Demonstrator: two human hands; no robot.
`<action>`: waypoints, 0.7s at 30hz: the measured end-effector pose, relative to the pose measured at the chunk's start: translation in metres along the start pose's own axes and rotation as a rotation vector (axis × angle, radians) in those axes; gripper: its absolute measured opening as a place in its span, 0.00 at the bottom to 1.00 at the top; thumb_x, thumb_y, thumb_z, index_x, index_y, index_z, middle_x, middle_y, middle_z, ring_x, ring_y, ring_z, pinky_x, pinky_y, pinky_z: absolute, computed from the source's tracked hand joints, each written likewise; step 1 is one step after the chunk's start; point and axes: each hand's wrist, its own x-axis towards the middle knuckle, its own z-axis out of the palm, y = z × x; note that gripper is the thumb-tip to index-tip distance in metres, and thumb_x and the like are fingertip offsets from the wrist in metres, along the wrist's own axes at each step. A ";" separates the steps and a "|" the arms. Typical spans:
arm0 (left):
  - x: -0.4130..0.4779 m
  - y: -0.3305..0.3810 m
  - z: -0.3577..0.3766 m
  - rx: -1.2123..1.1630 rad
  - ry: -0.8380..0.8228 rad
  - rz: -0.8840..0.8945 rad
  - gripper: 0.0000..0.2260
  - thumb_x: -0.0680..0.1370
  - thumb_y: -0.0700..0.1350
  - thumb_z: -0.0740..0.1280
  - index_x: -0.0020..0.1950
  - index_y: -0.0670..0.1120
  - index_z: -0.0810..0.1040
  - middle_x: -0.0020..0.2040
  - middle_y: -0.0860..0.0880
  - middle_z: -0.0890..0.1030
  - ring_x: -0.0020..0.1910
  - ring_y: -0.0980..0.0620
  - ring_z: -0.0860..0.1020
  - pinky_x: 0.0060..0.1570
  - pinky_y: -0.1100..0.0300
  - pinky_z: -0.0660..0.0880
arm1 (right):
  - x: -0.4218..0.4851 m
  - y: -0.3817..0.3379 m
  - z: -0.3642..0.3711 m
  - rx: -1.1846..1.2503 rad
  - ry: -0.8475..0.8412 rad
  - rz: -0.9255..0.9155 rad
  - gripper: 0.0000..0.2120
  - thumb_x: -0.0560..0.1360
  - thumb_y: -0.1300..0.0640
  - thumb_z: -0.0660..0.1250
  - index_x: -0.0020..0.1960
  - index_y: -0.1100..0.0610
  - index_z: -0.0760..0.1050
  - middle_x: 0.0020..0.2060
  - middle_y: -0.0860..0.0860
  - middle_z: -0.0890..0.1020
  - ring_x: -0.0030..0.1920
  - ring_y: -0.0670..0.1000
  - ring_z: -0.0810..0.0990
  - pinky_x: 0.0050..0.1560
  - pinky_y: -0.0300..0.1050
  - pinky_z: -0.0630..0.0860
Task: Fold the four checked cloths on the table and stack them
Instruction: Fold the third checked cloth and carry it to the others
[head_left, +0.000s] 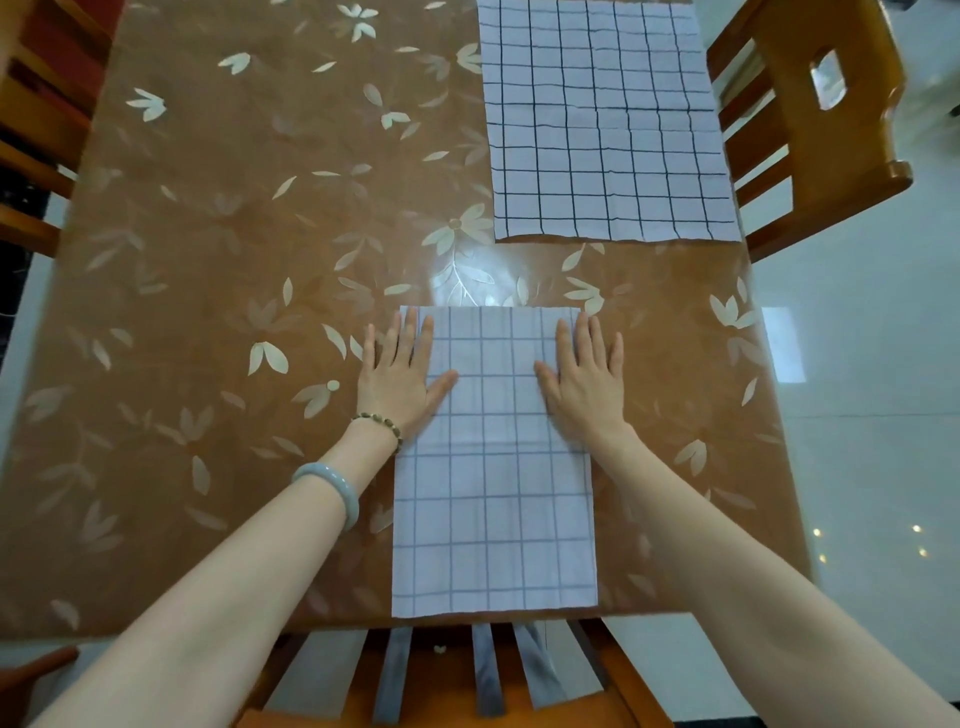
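A folded white checked cloth (493, 488) lies as a tall rectangle at the table's near edge. My left hand (400, 376) lies flat with straight fingers on its upper left edge. Flat on the upper right part of the same cloth rests my right hand (584, 376). Unfolded checked cloth (605, 119) is spread flat at the far right of the table; a faint edge across its middle suggests more than one cloth there, but I cannot tell how many.
The table (234, 260) has a brown cover with pale flower prints under a glossy sheet. Wooden chairs stand at the right (810, 104), the far left (41, 104) and directly below the near edge (467, 675).
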 end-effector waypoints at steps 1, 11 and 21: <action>-0.005 0.003 0.000 -0.003 0.020 -0.006 0.33 0.78 0.64 0.37 0.77 0.46 0.38 0.78 0.46 0.39 0.77 0.48 0.39 0.73 0.45 0.36 | -0.003 -0.005 -0.003 0.011 0.035 0.014 0.33 0.78 0.40 0.38 0.78 0.58 0.50 0.77 0.59 0.50 0.77 0.57 0.46 0.74 0.57 0.39; -0.086 0.026 0.036 -0.029 0.029 0.111 0.28 0.82 0.55 0.39 0.76 0.41 0.58 0.76 0.43 0.60 0.76 0.46 0.58 0.73 0.47 0.47 | -0.086 -0.082 0.043 0.071 0.008 -0.267 0.26 0.83 0.49 0.44 0.74 0.61 0.61 0.73 0.60 0.64 0.74 0.59 0.60 0.72 0.58 0.55; -0.105 -0.012 0.037 0.030 -0.003 0.058 0.36 0.76 0.68 0.36 0.78 0.46 0.41 0.78 0.48 0.42 0.77 0.50 0.41 0.73 0.46 0.35 | -0.107 0.016 0.033 -0.073 -0.065 -0.080 0.33 0.79 0.37 0.35 0.77 0.55 0.41 0.78 0.56 0.46 0.77 0.52 0.41 0.73 0.51 0.30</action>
